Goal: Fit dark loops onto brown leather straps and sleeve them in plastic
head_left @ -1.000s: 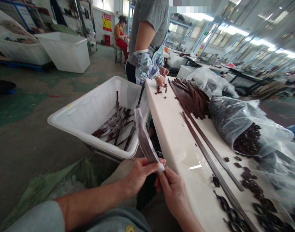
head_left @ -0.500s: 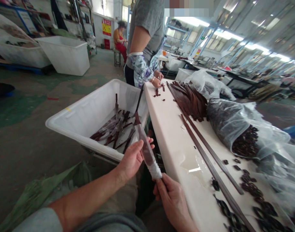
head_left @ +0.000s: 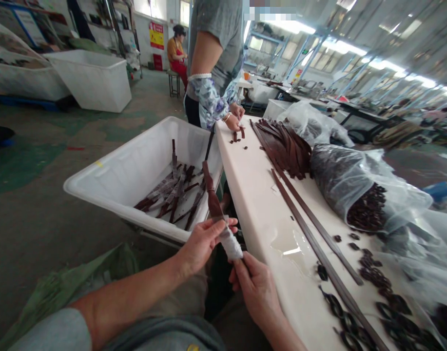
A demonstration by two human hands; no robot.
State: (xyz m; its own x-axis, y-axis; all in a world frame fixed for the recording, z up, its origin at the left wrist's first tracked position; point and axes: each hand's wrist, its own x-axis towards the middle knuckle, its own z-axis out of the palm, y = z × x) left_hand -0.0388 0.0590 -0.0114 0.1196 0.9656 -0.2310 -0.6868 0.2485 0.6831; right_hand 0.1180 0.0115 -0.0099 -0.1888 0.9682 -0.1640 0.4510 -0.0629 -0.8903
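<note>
My left hand [head_left: 203, 240] is closed round a long dark brown strip [head_left: 210, 192] and the crumpled clear film sleeve [head_left: 230, 243] bunched at its lower end. My right hand [head_left: 253, 284] pinches the strip's bottom end just below the film. The strip's bare upper part points up and away over the white tub [head_left: 109, 171], which holds several similar strips [head_left: 174, 192]. Both hands are left of the white table [head_left: 260, 214].
On the table lie long brown strips [head_left: 311, 229], a pile of strips [head_left: 287, 146], small dark rings [head_left: 377, 287] and plastic bags [head_left: 355, 180] of them. A co-worker's hands [head_left: 235, 118] work at the table's far end. A green bag [head_left: 80, 278] lies on the floor.
The film sleeve, which covered most of the strip, has been pushed down by my left hand into a bunch near my right hand. The strip's upper part is bare now.
</note>
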